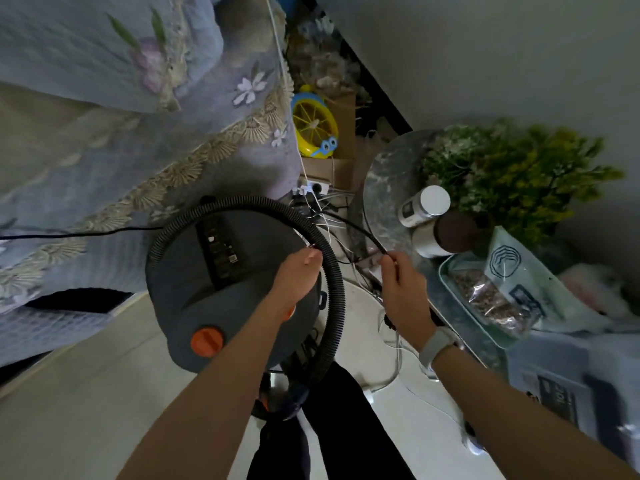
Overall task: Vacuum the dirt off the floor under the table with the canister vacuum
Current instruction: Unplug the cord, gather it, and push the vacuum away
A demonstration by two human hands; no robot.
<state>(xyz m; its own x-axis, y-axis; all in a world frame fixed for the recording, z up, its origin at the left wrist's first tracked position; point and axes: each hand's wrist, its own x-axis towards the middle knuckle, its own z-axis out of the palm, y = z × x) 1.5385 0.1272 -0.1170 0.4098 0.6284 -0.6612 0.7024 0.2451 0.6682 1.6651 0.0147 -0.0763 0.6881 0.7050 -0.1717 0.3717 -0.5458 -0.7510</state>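
Crowding vacuum [221, 292]: bed [104, 133], table [388, 181]

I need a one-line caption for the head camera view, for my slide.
Right hand pinches a black cord; left hand touches the canister vacuum hose.

Pale floor [86, 393]; grey canister vacuum [214, 289] on it; cables [391, 344] alongside

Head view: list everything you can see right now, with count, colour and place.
vacuum: one, grey, orange knob, floor centre
hose: one, black, looped round vacuum
cord: one, black, from right hand towards the power strip
power strip: one, white, floor beyond vacuum
table: one, marbled grey, right
jars: two, white, on table
plant: one, yellow-green, on table
toy fan: one, yellow, on a cardboard box
left hand: at hose
right hand: pinches cord
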